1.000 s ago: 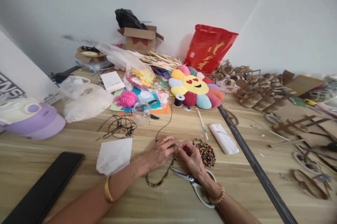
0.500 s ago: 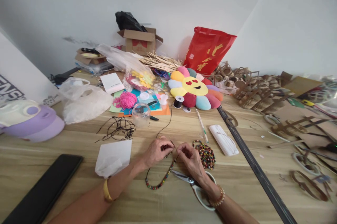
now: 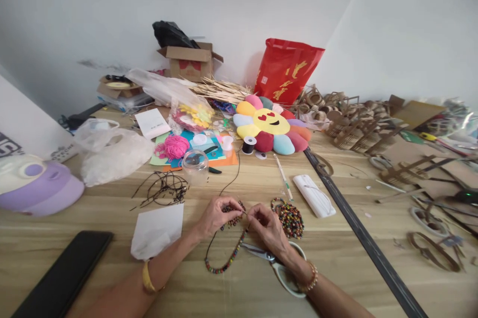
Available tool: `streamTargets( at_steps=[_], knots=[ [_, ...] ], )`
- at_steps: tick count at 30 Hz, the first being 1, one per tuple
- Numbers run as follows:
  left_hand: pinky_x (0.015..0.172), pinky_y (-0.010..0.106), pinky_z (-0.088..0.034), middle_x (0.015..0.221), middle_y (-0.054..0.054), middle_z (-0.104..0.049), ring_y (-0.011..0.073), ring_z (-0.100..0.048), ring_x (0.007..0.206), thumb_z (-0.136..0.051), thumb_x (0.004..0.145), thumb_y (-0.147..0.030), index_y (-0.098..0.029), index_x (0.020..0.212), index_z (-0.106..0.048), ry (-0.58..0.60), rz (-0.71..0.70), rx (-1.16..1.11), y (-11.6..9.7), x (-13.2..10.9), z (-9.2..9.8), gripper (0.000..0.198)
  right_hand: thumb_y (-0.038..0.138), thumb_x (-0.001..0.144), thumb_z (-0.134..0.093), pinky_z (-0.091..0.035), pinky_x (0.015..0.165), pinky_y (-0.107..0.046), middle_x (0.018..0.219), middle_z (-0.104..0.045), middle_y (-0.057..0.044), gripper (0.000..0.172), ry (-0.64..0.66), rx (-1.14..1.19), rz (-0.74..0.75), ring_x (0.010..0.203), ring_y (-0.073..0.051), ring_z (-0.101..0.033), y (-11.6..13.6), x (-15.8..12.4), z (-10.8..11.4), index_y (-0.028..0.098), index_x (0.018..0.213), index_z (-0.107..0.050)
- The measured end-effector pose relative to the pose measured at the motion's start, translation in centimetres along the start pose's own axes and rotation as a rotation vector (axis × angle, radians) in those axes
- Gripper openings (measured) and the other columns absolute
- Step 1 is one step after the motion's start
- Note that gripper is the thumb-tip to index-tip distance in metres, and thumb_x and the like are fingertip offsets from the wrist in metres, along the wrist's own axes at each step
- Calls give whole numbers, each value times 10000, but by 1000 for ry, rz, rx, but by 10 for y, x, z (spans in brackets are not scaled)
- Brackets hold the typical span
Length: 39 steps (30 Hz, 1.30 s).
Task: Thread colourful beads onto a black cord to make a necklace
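Observation:
My left hand (image 3: 218, 217) is closed in a pinch on thin black cord. My right hand (image 3: 269, 231) faces it, fingertips pinched on the cord at the end of a beaded string (image 3: 225, 267); the tips nearly meet. From between the hands the string of multicoloured beads hangs in a loop onto the table. Loose-looking small beads (image 3: 232, 218) lie behind my left fingers, partly hidden. A heap of strung beads (image 3: 292, 219) rests just beyond my right hand. Under my right wrist lie white-handled scissors (image 3: 281, 273), blades pointing left.
A black cord spool (image 3: 249, 146) stands before a flower cushion (image 3: 274, 123). Left are tangled black cords (image 3: 160, 189), a clear jar (image 3: 195, 168), white paper (image 3: 159, 223) and a black phone-like slab (image 3: 67, 273). A white power bank-like block (image 3: 313, 195) lies right, beside a dark strip (image 3: 358, 223).
The camera view has shifted slightly, so the background sits further left. Both hands keep their pinch close together, with only small finger movement; more of the beads behind my left hand shows.

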<state>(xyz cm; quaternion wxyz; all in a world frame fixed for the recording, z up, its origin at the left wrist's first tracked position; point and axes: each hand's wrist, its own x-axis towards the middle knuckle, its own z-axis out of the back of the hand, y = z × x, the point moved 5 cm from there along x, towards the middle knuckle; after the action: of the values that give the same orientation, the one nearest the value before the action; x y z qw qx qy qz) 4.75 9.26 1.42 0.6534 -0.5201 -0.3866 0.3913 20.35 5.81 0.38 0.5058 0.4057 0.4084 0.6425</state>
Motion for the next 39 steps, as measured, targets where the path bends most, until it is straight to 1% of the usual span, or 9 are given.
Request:
streamTargets(
  at_steps=[12, 17, 21, 26, 33, 39],
  knots=[
    [750, 269, -496, 764, 47, -724, 163, -647, 762, -677, 759, -231, -152, 766, -729, 8, -100, 75, -7, 0, 1, 94, 383, 838, -562, -325, 459, -203, 606, -515, 14, 235, 14, 14, 2, 527, -100, -415, 0, 0, -1, 165, 751, -583],
    [766, 277, -496, 785, 55, -725, 168, -651, 781, -670, 769, -214, -146, 792, -736, 25, -124, 71, -5, 0, 0, 97, 362, 835, -562, -333, 474, -208, 616, -526, 11, 219, 13, -4, -1, 536, -103, -424, 1, 0, -1, 161, 749, -580],
    [773, 281, -498, 808, 53, -728, 168, -648, 785, -668, 777, -244, -157, 800, -737, 27, -129, 58, -3, 0, -1, 114, 376, 831, -571, -341, 476, -207, 613, -530, 12, 233, 7, -6, -3, 536, -105, -432, 2, 0, -1, 160, 745, -591],
    [763, 277, -496, 814, 54, -721, 177, -642, 805, -672, 771, -284, -161, 794, -743, 26, -111, 54, -3, -1, -1, 144, 401, 828, -576, -349, 487, -209, 614, -529, 14, 256, 4, -1, 3, 539, -106, -441, 1, 0, 0, 160, 742, -592],
    [749, 266, -471, 775, 50, -699, 175, -621, 791, -662, 766, -259, -150, 776, -739, 65, -88, 59, -7, -2, -4, 134, 401, 822, -596, -340, 484, -206, 617, -536, 16, 252, 31, 35, -18, 538, -102, -435, -2, 0, -2, 158, 755, -610],
    [667, 236, -447, 714, 36, -680, 151, -602, 705, -692, 717, -217, -125, 726, -702, 82, 44, 0, -1, -3, -6, 93, 412, 810, -631, -354, 518, -213, 650, -545, 10, 250, 78, 125, -44, 574, -111, -451, -5, -1, -5, 163, 805, -621]
  ],
)
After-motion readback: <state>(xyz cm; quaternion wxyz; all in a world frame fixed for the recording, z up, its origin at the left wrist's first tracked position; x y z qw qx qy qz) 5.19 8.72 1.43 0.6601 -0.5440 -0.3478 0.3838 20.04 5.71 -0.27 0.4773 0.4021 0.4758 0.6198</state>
